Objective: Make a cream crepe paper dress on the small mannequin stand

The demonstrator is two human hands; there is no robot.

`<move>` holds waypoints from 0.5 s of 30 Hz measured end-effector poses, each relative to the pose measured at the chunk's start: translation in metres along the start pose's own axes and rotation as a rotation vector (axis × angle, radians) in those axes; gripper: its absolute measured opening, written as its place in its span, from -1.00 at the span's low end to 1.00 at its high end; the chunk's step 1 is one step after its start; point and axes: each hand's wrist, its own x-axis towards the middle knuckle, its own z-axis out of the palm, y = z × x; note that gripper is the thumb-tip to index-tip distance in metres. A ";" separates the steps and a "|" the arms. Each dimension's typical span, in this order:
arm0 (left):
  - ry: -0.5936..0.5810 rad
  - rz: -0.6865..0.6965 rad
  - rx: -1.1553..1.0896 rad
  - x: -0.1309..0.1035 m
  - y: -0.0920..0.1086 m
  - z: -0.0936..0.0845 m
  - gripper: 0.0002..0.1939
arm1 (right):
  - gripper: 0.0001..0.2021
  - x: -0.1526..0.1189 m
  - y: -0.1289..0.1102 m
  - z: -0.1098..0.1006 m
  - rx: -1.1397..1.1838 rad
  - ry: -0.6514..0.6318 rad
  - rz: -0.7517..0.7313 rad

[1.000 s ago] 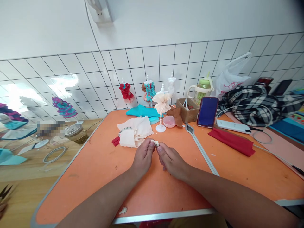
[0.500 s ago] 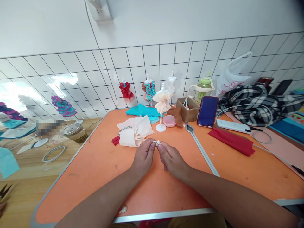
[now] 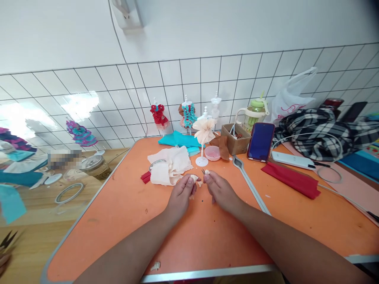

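Observation:
My left hand (image 3: 179, 194) is closed, thumb over fingertips, on a crumpled piece of cream crepe paper (image 3: 194, 178). A hand's breadth to the right, my right hand (image 3: 220, 191) pinches a smaller cream scrap (image 3: 207, 172); a thin dark tip shows beside it, too small to name. Another cream bit (image 3: 199, 184) shows in the gap between the hands. Beyond my left hand lies a larger folded sheet of cream crepe paper (image 3: 170, 159). Behind the hands stands a small white dress form (image 3: 202, 161) wearing a cream ruffled paper dress (image 3: 205, 130).
Dress forms in red (image 3: 159, 115) and turquoise (image 3: 188, 113) stand by the tiled wall. A pink bowl (image 3: 212, 153), cardboard box (image 3: 236, 139), phone (image 3: 261, 141) and red paper (image 3: 291, 180) lie rightward. At far left, another person's hand (image 3: 3, 260) is by scissors (image 3: 8, 239).
My hands were together at one cream piece; now they are apart, each with cream paper in its fingers. A small cream bit shows between them. The view has shifted slightly.

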 end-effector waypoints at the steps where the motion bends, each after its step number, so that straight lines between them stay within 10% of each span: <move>1: -0.022 -0.031 -0.091 0.002 -0.002 -0.001 -0.64 | -0.65 0.005 0.004 -0.006 -0.109 0.022 -0.006; 8: -0.145 -0.290 -0.640 0.009 -0.005 -0.009 -0.59 | -0.71 0.026 0.023 -0.028 -0.672 -0.079 0.094; 15: -0.131 -0.349 -0.683 0.017 -0.001 -0.026 -0.51 | -0.62 0.033 0.030 -0.034 -0.845 0.032 0.119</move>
